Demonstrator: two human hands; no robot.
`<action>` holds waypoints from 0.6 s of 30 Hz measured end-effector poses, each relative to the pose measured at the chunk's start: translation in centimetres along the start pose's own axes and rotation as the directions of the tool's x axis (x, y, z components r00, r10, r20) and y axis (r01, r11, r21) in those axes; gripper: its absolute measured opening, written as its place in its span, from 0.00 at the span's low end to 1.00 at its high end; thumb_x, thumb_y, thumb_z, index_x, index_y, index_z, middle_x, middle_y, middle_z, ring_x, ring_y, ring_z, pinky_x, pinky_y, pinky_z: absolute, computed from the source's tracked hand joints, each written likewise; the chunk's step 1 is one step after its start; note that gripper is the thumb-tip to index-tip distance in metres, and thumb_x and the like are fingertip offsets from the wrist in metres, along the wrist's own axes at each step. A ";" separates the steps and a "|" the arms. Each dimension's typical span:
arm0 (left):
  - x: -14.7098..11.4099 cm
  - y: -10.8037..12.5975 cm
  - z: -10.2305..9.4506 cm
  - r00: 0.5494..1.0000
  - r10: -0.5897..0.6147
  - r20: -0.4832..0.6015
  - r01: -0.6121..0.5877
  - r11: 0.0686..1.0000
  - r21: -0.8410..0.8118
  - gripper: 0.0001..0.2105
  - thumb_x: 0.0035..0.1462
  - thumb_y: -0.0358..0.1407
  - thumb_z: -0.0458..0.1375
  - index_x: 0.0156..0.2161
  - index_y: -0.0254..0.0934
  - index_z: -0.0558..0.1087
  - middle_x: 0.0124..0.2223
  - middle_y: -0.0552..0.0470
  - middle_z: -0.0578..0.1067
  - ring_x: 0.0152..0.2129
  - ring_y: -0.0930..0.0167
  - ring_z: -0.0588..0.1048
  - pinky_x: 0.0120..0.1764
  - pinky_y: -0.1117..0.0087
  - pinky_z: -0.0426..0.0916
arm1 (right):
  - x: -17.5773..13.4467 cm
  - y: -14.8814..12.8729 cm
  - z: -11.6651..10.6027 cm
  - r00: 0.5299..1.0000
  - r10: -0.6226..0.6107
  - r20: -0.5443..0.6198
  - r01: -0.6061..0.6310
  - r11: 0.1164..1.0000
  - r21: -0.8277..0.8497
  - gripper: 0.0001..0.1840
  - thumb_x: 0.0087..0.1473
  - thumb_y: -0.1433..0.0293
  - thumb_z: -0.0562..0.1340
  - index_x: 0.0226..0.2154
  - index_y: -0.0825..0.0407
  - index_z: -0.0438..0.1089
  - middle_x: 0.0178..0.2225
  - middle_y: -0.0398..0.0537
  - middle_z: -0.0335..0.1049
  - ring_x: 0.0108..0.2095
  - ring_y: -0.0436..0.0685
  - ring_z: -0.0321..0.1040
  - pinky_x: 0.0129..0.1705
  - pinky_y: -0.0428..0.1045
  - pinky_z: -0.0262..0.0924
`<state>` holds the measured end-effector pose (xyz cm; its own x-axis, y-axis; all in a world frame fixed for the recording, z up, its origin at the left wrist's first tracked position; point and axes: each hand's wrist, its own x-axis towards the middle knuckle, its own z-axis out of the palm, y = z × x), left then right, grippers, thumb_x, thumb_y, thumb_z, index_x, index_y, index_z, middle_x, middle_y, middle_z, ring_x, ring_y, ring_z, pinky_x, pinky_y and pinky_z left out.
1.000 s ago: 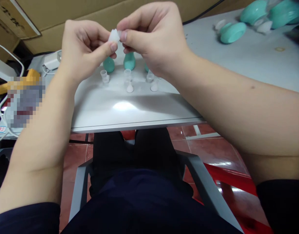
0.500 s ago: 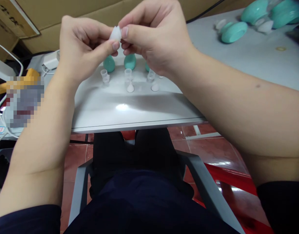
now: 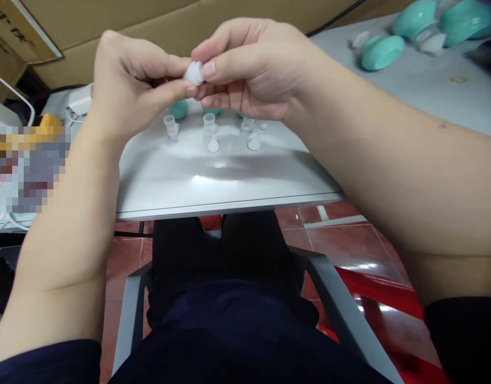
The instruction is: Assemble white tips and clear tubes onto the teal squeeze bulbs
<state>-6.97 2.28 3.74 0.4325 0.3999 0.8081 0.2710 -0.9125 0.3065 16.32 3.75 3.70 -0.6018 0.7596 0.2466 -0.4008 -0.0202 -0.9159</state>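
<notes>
item: yellow-orange object (image 3: 51, 125), far left, part-blurred, identity not readable.
item: white adapter-like block (image 3: 80, 100), beside it, towards the back.
item: left hand (image 3: 129, 80), raised above the worktop (image 3: 169, 181); thumb and forefinger pinched firmly on a small white part (image 3: 194, 73).
item: the small white part, held in the air between both hands, tilted, its open-looking end towards the right.
item: right hand (image 3: 253, 69), meeting it from the other side; thumb and forefinger closed on its right-hand edge. whether a smaller piece sits beneath those fingers cannot be told.
item, below the hands: a row of teal bulbs, partly hidden, the leftmost (image 3: 178, 109) clearest; before them three clear cup-like fittings, at left (image 3: 170, 126), middle (image 3: 209, 124) and right (image 3: 247, 125); nearer the edge, two white cones, left (image 3: 213, 144) and right (image 3: 254, 142).
item: tiny white bit (image 3: 263, 126), just right of the right fitting.
item: teal vessels, far right, one lying over (image 3: 381, 52); tan ring (image 3: 458, 79) beyond.
step, as judged: two-handed fitting or adjusting of the part; what comes next calls for a steady left pinch and light, well-aligned right fingers.
</notes>
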 end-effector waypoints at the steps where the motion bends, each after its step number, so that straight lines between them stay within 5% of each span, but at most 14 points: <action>1: 0.0 0.0 0.0 1.000 -0.008 0.003 0.008 1.000 0.003 0.11 0.61 0.34 0.81 0.48 0.48 0.91 0.39 0.57 0.88 0.29 0.80 0.81 0.32 0.79 0.62 | 0.0 0.0 0.1 1.000 -0.012 0.002 0.013 1.000 -0.007 0.08 0.61 0.85 0.67 0.42 0.61 0.73 0.34 0.50 0.83 0.33 0.53 0.83 0.37 0.44 0.80; 6: 0.1 0.0 0.0 0.997 0.012 -0.081 -0.012 1.000 0.002 0.12 0.60 0.33 0.82 0.47 0.50 0.91 0.40 0.56 0.88 0.30 0.74 0.84 0.32 0.77 0.66 | 0.3 0.6 0.6 0.993 -0.112 -0.033 0.111 0.993 -0.026 0.09 0.63 0.86 0.63 0.44 0.62 0.73 0.31 0.47 0.81 0.29 0.50 0.79 0.33 0.43 0.77; 11: 0.1 -0.8 0.1 0.994 0.079 -0.080 -0.078 0.997 0.009 0.09 0.65 0.33 0.78 0.48 0.50 0.92 0.37 0.57 0.87 0.29 0.79 0.80 0.33 0.78 0.62 | 0.4 0.9 1.0 0.992 -0.115 -0.055 0.116 0.993 0.016 0.08 0.63 0.83 0.63 0.45 0.62 0.73 0.30 0.46 0.80 0.28 0.48 0.76 0.33 0.42 0.75; 18: 0.9 -1.5 -0.3 0.936 0.352 0.027 -0.351 0.923 0.159 0.19 0.69 0.54 0.71 0.52 0.42 0.92 0.23 0.56 0.69 0.22 0.82 0.66 0.30 0.79 0.52 | 0.2 0.3 0.8 0.997 -0.063 -0.048 0.064 0.998 0.025 0.08 0.61 0.85 0.66 0.42 0.62 0.73 0.30 0.48 0.79 0.26 0.48 0.74 0.30 0.42 0.73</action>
<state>-7.25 4.02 4.17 0.5231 0.0558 0.8504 0.2349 -0.9686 -0.0810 15.56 3.35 3.69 -0.5412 0.7899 0.2882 -0.4557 0.0125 -0.8901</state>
